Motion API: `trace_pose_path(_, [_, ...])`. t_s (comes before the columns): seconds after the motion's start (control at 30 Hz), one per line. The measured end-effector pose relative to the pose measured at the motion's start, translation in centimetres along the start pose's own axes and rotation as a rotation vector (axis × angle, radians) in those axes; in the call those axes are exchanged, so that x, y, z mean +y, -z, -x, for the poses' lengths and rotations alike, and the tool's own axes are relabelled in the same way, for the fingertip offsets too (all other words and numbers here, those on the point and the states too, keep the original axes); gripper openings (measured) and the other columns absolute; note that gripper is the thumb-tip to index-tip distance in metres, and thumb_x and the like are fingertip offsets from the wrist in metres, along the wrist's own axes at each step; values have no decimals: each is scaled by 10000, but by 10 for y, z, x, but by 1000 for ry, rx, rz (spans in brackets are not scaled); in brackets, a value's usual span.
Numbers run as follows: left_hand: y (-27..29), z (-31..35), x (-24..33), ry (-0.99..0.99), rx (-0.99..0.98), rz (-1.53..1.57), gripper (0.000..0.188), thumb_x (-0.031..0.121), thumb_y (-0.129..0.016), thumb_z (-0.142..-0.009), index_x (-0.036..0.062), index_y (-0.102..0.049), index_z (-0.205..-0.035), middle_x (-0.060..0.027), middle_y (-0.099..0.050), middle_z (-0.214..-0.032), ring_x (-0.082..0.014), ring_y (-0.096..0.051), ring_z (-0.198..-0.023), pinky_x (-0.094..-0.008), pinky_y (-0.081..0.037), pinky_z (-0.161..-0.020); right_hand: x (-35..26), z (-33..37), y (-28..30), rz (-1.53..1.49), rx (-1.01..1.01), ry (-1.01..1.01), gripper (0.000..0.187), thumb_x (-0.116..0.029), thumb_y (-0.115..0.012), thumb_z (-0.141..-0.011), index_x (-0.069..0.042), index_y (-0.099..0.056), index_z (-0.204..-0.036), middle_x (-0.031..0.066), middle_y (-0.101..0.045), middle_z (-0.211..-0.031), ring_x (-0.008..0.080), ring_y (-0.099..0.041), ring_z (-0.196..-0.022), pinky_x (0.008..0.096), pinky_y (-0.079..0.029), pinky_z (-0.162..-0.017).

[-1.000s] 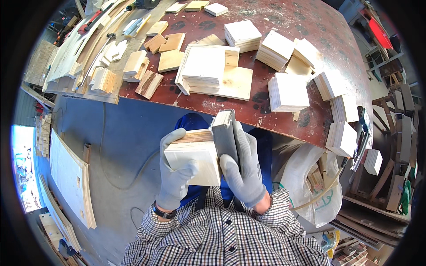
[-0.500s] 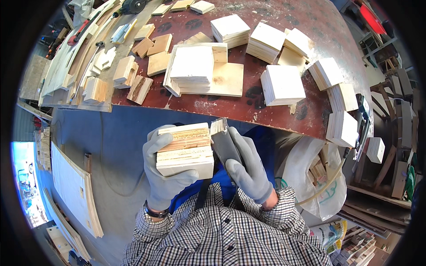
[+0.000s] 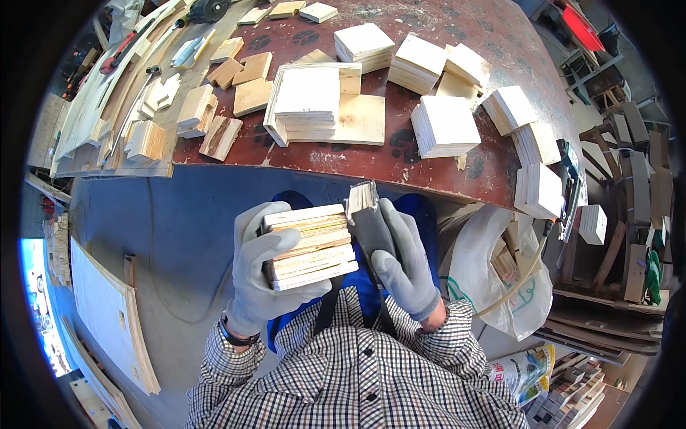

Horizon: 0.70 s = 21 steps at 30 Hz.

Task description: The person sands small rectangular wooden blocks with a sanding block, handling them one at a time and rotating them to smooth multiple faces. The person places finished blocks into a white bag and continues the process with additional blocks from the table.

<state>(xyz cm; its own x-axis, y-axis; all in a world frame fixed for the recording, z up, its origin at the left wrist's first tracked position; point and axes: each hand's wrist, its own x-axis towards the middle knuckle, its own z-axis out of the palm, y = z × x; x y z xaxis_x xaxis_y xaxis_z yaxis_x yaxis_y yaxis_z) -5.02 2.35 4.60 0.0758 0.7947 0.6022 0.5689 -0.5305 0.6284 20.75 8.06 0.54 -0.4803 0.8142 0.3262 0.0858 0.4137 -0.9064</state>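
Observation:
In front of my chest, my gloved left hand [image 3: 256,275] is closed around a layered plywood block [image 3: 314,247], with its rough, striped edge facing up. My gloved right hand [image 3: 409,275] grips a sanding block [image 3: 370,227], a piece of wood wrapped in dark grey abrasive sheet. Its wooden end shows at the top. The sanding block is tilted and stands close beside the plywood block's right side; whether they touch I cannot tell. My left fingers wrap round the plywood block's left side, and part of them is hidden behind it.
Several pale plywood blocks [image 3: 446,125] stand on the dark red table [image 3: 336,161] ahead. A block sits in a wooden corner jig [image 3: 364,121]. Offcuts [image 3: 254,96] lie at the left. A nail gun [image 3: 570,171] hangs by the right edge, above a white sack [image 3: 471,268].
The plywood block has turned in my left hand and shifted slightly right. My right hand and the sanding block have moved a little to the right. The whole view has shifted slightly.

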Motion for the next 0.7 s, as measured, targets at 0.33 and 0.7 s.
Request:
trace_pose_path(0.33, [2,4,-1,76,115,205,884,479,-982,-750,149,-518,-1427,-216,-561,-1428,-351,-532,-1358,-480,-533,-1107,-23,-21,4,173,-33,256,754,-355,-689,-984,23,-453,-1593,333,-490,-1490,465,-538,-1345,522,-457,-1138])
trace_pose_path(0.7, [4,30,0,266,210,431,913,421,-1008,-728,128,-505,-1431,-187,-537,-1436,-320,-518,-1381,-475,-517,-1141,-44,-40,-8,299,-61,313,734,-388,-721,-953,-7,-528,-1549,307,-510,-1486,455,-557,-1318,517,-476,-1103])
